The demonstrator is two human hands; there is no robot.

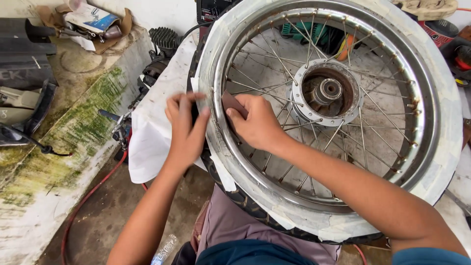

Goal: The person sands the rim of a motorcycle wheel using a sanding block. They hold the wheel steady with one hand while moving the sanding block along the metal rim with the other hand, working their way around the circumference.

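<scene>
A big motorbike wheel lies almost flat in front of the person, resting partly on their lap and partly on a surface covered with white paper. The shiny metal rim has pale tape stuck all around it, over the edge of the black tyre. The right hand is curled, and its fingers press a small brown piece of sandpaper against the inside of the rim on the left side. The left hand lies on the taped edge just beside it, fingers bent and gripping the edge, with nothing else in it. To do this rubbing well, I think the paper should stay flat on the metal and move in short, even strokes. The other hand should keep the wheel from sliding. The thin spokes stand close by, so the fingers need care not to bump them. It looks wise to keep the paper off the tape, so the tape does not tear. Rusty spots near the spoke ends may need more rubbing.
</scene>
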